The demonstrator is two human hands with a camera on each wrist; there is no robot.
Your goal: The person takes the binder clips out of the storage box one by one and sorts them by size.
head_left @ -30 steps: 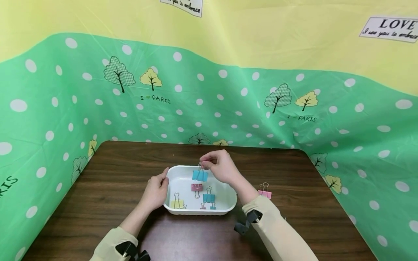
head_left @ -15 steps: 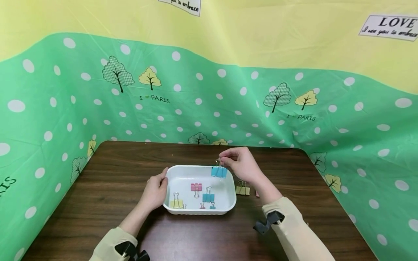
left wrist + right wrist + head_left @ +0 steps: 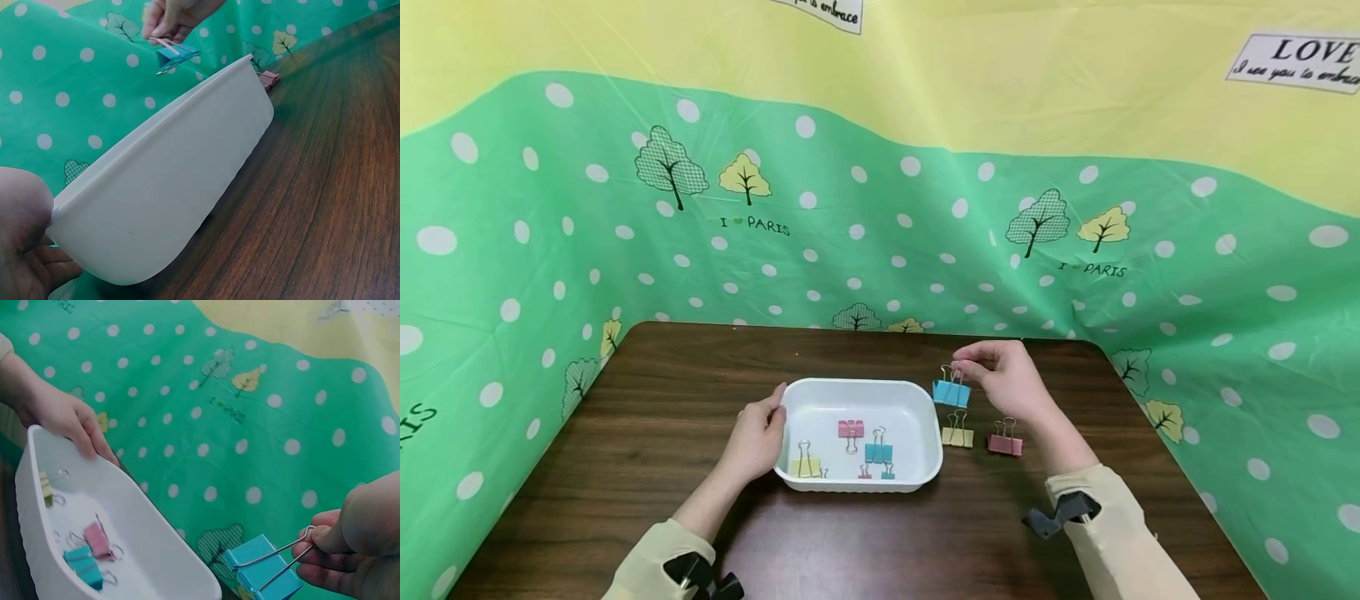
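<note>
- Right hand (image 3: 1006, 377) first: thumb and fingers are closed in a pinch on the wire handles of the big blue clip (image 3: 951, 392), and nothing else is in there.
- That clip hangs down-left of the fingertips in the head view, handles up, long axis of the body roughly left to right with a slight dip to the right. Both wrist cams have it up against the curtain (image 3: 187, 381), so it looks like it's in the air.
- Relation that matters imo: it's past the right end of the white tray (image 3: 857, 486), with the yellow clip (image 3: 957, 437) just nearer the person on the table (image 3: 835, 550). Can't tell how much height is under it. Right hand's obviously the nearer one.
- Dark pink clip (image 3: 1004, 444) stands on the table to the right of the yellow one, apart from it, handles up.
- Left hand (image 3: 756, 442) is at the other end, fingers and thumb gripping the tray's left rim.
- Inside the tray: light pink clip (image 3: 851, 428), medium blue clip (image 3: 878, 452), pale yellow clip (image 3: 806, 467), plus some tiny ones along the near side, too small to make out properly.
</note>
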